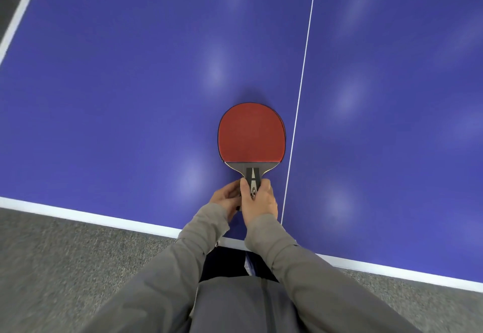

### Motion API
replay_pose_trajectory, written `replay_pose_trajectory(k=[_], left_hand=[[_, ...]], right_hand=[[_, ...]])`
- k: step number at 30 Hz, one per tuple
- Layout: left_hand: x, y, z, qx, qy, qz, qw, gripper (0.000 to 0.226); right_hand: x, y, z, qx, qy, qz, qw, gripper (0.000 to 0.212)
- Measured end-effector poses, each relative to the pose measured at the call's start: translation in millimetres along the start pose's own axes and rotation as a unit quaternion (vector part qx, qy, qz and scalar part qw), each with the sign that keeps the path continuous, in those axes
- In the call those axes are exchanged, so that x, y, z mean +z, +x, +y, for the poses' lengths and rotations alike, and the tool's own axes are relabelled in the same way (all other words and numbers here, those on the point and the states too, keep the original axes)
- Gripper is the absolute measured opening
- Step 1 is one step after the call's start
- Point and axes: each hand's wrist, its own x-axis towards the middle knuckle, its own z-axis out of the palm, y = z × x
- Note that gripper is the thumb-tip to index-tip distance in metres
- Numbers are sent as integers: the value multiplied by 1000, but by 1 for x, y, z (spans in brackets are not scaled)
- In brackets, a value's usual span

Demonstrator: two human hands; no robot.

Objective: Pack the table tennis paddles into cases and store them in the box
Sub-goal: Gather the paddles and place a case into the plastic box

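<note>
- Paddle (251, 135): one, red face up on the blue counter (130, 84), just left of a white line (300, 92).
- Left hand (226, 198) and right hand (257, 199) both gripped its handle.

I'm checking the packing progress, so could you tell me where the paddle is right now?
The paddle lies red side up on the blue table, left of its white centre line, near the front edge, handle gripped by both hands.

A blue table tennis table (130, 84) fills the view, edged in white, with a thin white centre line (304, 58). Soft patches, probably ceiling light reflections, mark it. Grey carpet (65, 267) lies below.
</note>
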Motion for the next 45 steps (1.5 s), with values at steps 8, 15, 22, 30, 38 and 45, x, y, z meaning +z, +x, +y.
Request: replay_pose_trajectory(k=[8,15,22,30,38,45], left_hand=[[-5,-4,9,-54,-111,-57,991,58],[-1,-6,17,-58,-120,-61,989,38],[13,-9,20,-64,-89,14,994,24],[27,-4,28,-34,149,123,981,53],[13,-17,44,-9,198,73,977,24],[43,-21,51,23,302,-12,953,25]], right_hand=[[-7,-8,15,-70,37,20,997,26],[-8,-12,28,-87,39,17,995,28],[-18,-13,38,-117,39,-13,992,21],[-63,-10,90,-165,-207,14,964,56],[-86,-20,134,-69,-355,-16,932,67],[-108,-39,162,53,-307,49,949,66]])
